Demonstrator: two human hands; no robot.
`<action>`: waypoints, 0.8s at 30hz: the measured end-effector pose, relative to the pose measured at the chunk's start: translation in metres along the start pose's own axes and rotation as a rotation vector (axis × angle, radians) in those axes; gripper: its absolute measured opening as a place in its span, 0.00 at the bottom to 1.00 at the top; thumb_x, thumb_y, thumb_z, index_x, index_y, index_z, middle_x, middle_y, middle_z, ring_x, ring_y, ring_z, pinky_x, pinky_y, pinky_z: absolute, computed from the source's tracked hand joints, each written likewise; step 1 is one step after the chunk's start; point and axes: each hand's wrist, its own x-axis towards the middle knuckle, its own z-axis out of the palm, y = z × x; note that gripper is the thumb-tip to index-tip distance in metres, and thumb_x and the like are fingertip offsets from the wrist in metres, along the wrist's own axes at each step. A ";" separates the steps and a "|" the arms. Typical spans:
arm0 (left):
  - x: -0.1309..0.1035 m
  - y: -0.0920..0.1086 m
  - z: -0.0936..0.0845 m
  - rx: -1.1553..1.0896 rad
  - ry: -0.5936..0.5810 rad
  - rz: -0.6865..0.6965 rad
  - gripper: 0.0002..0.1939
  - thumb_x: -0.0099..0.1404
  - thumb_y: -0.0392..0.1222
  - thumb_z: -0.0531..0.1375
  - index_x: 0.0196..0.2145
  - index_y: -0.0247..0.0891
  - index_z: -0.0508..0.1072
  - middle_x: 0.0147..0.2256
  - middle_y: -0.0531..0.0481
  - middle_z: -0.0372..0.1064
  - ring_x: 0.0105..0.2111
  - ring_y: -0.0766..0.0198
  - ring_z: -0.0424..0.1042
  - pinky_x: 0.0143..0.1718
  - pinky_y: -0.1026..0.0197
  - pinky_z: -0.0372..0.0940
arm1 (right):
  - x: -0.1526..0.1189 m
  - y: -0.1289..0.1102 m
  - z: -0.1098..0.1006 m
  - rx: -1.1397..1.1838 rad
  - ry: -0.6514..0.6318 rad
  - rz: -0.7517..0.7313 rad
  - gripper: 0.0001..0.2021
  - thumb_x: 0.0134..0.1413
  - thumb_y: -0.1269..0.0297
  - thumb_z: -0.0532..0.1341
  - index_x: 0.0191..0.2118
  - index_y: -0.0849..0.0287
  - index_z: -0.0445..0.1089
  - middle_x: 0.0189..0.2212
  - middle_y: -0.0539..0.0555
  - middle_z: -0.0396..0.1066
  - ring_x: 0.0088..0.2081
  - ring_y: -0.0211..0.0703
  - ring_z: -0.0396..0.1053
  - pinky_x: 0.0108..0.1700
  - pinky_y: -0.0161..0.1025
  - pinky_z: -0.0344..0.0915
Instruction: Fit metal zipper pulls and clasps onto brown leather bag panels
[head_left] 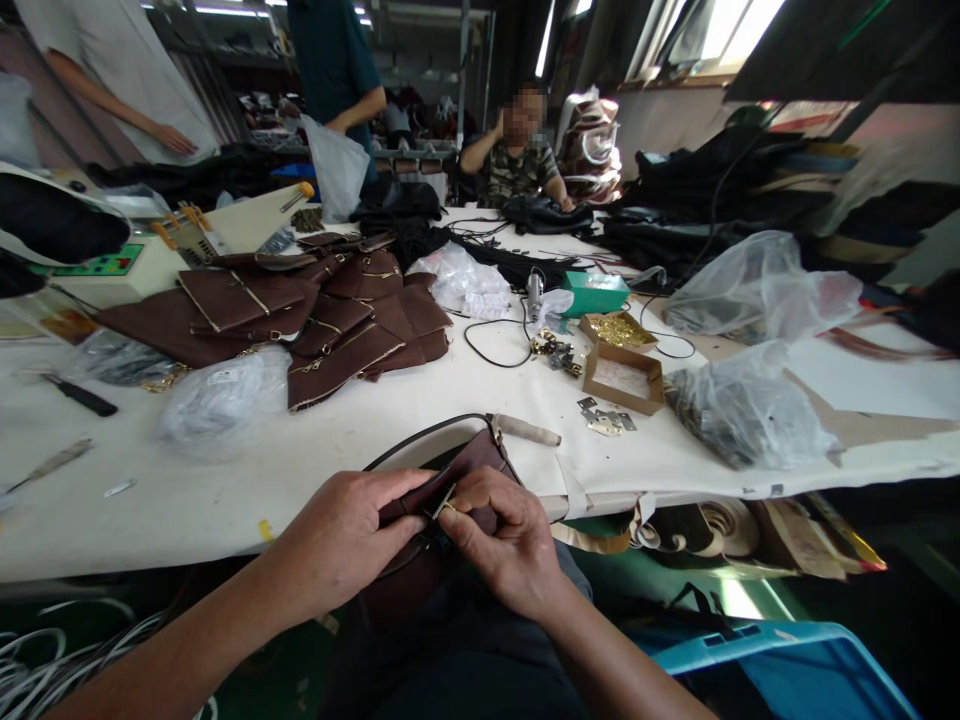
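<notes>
A dark brown leather bag (pixel 469 460) leans at the table's front edge, its dark strap arching over the tabletop. My left hand (pixel 356 535) pinches the bag's upper edge between thumb and fingers. With thumb and index finger, my right hand (pixel 506 535) grips a small metal piece (pixel 445 501) against the bag, close to my left fingertips. Just behind the bag lies a tool with a wrapped handle (pixel 529 430). How the metal piece meets the leather is hidden by my fingers.
Brown leather pieces (pixel 352 320) are piled at the left-centre. Small boxes (pixel 622 378), metal plates (pixel 606 416) and plastic bags (pixel 750 400) lie to the right. A blue crate (pixel 795 650) stands below right. A seated person (pixel 521 150) is across the table.
</notes>
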 end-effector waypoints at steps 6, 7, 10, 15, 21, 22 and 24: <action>-0.008 -0.002 0.007 0.109 0.034 0.078 0.27 0.67 0.36 0.60 0.61 0.51 0.79 0.55 0.54 0.82 0.52 0.56 0.83 0.57 0.60 0.73 | 0.004 -0.004 -0.004 -0.013 -0.086 0.041 0.08 0.66 0.66 0.68 0.33 0.56 0.75 0.30 0.52 0.75 0.33 0.41 0.72 0.37 0.39 0.69; -0.008 -0.001 0.007 0.114 0.037 0.077 0.27 0.67 0.36 0.60 0.62 0.50 0.78 0.55 0.53 0.82 0.52 0.55 0.82 0.57 0.60 0.73 | 0.005 -0.006 -0.006 -0.022 -0.098 0.048 0.08 0.66 0.65 0.67 0.33 0.56 0.75 0.30 0.52 0.75 0.34 0.41 0.72 0.37 0.39 0.69; -0.004 0.002 0.004 0.061 0.016 0.010 0.26 0.67 0.39 0.62 0.61 0.50 0.78 0.56 0.54 0.81 0.53 0.54 0.82 0.58 0.59 0.71 | 0.009 -0.007 -0.008 -0.029 -0.092 0.078 0.09 0.66 0.62 0.67 0.32 0.56 0.75 0.31 0.52 0.76 0.34 0.42 0.73 0.39 0.39 0.70; 0.005 0.006 -0.009 -0.042 -0.035 -0.122 0.13 0.65 0.44 0.66 0.47 0.47 0.83 0.43 0.57 0.85 0.43 0.57 0.82 0.47 0.62 0.72 | 0.013 0.001 -0.007 0.082 -0.048 0.219 0.10 0.63 0.60 0.70 0.32 0.57 0.75 0.30 0.50 0.76 0.33 0.41 0.72 0.38 0.38 0.70; 0.006 0.003 -0.012 -0.129 -0.060 -0.167 0.06 0.65 0.46 0.67 0.39 0.45 0.82 0.33 0.60 0.81 0.34 0.61 0.78 0.35 0.65 0.66 | 0.015 0.005 -0.006 0.069 -0.061 0.237 0.08 0.60 0.60 0.70 0.34 0.57 0.75 0.31 0.51 0.76 0.34 0.41 0.72 0.39 0.37 0.69; 0.007 0.003 -0.011 -0.138 -0.061 -0.168 0.07 0.65 0.46 0.67 0.39 0.45 0.82 0.33 0.60 0.82 0.35 0.61 0.78 0.36 0.65 0.66 | 0.014 0.005 -0.005 0.029 -0.052 0.206 0.08 0.58 0.60 0.71 0.34 0.57 0.75 0.31 0.50 0.76 0.34 0.41 0.72 0.39 0.37 0.69; 0.007 0.005 -0.010 -0.146 -0.058 -0.165 0.07 0.64 0.44 0.66 0.40 0.44 0.82 0.34 0.59 0.82 0.35 0.61 0.78 0.36 0.65 0.67 | 0.013 0.005 -0.001 -0.066 -0.008 0.144 0.08 0.55 0.62 0.72 0.34 0.56 0.73 0.31 0.49 0.76 0.33 0.41 0.72 0.39 0.37 0.69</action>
